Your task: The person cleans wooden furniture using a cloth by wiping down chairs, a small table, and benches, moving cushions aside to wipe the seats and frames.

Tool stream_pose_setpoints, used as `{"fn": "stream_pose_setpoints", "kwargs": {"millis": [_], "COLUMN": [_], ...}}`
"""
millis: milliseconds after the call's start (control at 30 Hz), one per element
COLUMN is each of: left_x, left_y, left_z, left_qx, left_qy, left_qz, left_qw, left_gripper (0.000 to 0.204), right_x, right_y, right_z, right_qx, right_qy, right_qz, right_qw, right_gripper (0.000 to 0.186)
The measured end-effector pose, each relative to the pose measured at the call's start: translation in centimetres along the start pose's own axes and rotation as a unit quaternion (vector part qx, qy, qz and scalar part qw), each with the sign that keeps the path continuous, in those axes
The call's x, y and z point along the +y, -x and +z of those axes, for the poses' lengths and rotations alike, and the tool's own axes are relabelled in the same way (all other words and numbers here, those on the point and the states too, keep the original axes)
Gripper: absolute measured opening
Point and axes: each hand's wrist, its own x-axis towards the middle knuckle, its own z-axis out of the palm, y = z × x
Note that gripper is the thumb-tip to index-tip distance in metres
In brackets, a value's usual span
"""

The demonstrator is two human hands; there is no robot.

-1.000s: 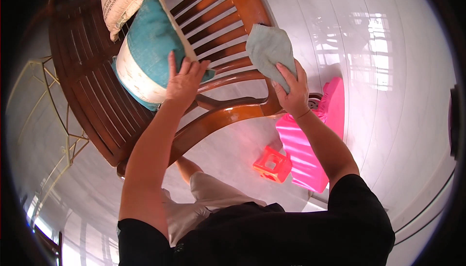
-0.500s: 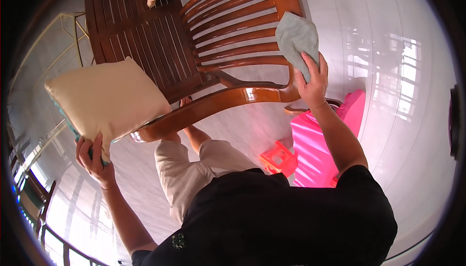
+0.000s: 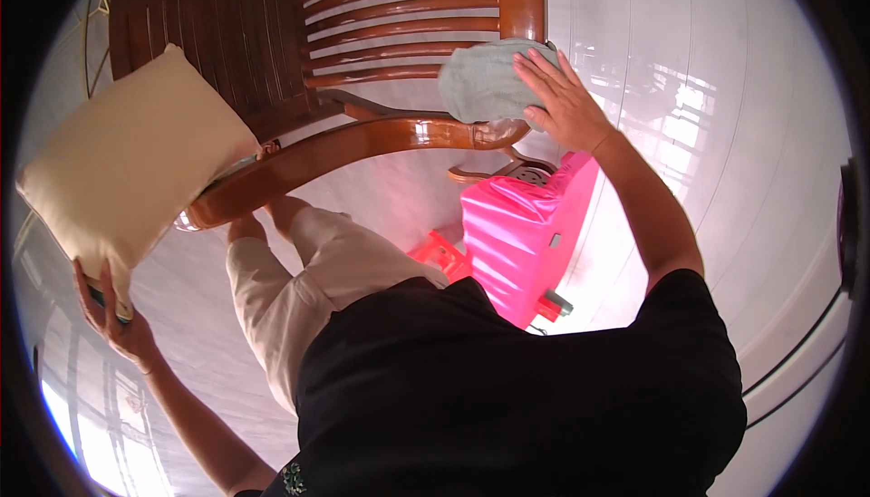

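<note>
At the left, a cream cushion (image 3: 136, 153) hangs by its near corner from my left hand (image 3: 120, 320), closed with fingers in front of the fabric. Its far side overlaps the seat and armrest of a glossy brown wooden bench (image 3: 362, 139). My right hand (image 3: 569, 103) lies over a grey-green cloth (image 3: 489, 80), fingers stretched out and slightly apart. That cloth covers the corner where the bench's armrest meets its backrest post. Whatever part of the wood is under the cloth is hidden.
A bright pink cloth-covered object (image 3: 517, 234) stands on the floor right of the bench, with a red-orange plastic stool (image 3: 442, 252) beside it. Metal rods (image 3: 95, 21) show at the far left. My legs (image 3: 313, 261) are close to the armrest.
My right hand has flattened over the cloth, which has gone from hanging up along the backrest post to covering the armrest corner. The view has shifted; the cushion appears farther left.
</note>
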Motion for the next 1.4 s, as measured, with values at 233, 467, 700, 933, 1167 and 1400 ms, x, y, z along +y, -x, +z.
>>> {"fn": "stream_pose_setpoints", "kwargs": {"millis": [233, 467, 700, 933, 1167, 1400], "left_x": [-0.6, 0.4, 3.4, 5.9, 10.0, 6.9], "left_y": [-3.1, -7.1, -1.0, 1.7, -2.9, 2.5], "left_z": [-0.3, 0.3, 0.7, 9.7, 11.7, 15.4], "left_qx": [0.003, -0.075, -0.046, 0.323, 0.219, 0.138], "left_qy": [0.033, 0.004, 0.056, 0.326, 0.265, 0.299], "left_qz": [0.028, 0.069, -0.150, -0.375, -0.452, -0.384], "left_qw": [0.999, 0.995, 0.986, 0.805, 0.823, 0.863], "left_gripper": [0.054, 0.058, 0.081, 0.075, 0.046, 0.055], "right_x": [0.4, -5.6, -9.7, -12.9, -12.3, -11.4], "right_y": [-3.0, -11.4, -19.9, -27.0, -23.9, -11.0], "right_z": [-0.6, 6.7, 13.7, 15.0, 13.3, -5.0], "right_qx": [-0.055, -0.150, -0.040, -0.043, -0.089, -0.263], "right_qy": [0.090, 0.240, 0.212, 0.072, 0.099, 0.215], "right_qz": [-0.102, 0.019, -0.001, -0.116, -0.099, 0.005], "right_qw": [0.989, 0.959, 0.976, 0.990, 0.986, 0.940], "right_gripper": [0.065, 0.074, 0.075, 0.094, 0.058, 0.057]}}
